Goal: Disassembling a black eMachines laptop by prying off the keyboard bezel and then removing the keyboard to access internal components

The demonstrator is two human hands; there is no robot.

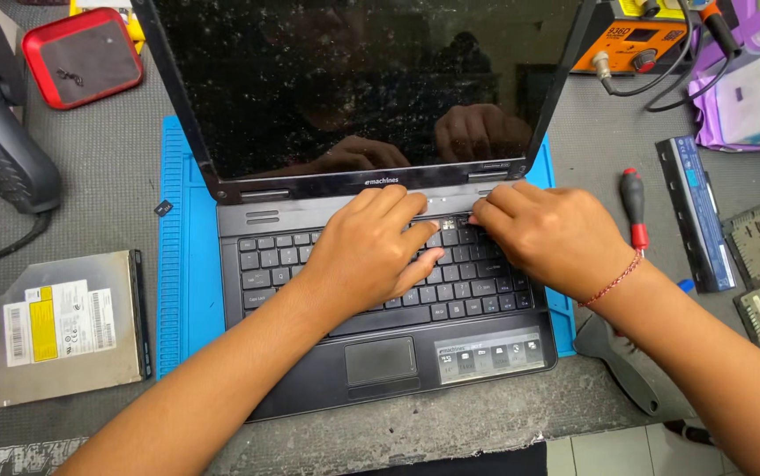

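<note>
On the grey workbench [115,167] lies a ribbed blue rubber mat [182,264], and on it an open black laptop with a dark, dusty screen [353,84]. Both hands rest on its black keyboard [274,264], at the upper edge just below the hinge strip. The left hand [367,251] lies palm down, fingers [402,207] loosely spread and pressing at the top row of keys, holding nothing. The right hand [552,234], a thin red cord at the wrist, curls its fingertips [490,207] close together against the same edge; whether they grip anything I cannot tell. By my judgement the keyboard's top edge is being worked, calling for even, gentle fingertip pressure along that strip. Left of the mat lies a flat silver optical drive [67,326]; right of it, a long black battery pack [697,211] and a small red-handled screwdriver [634,207]
</note>
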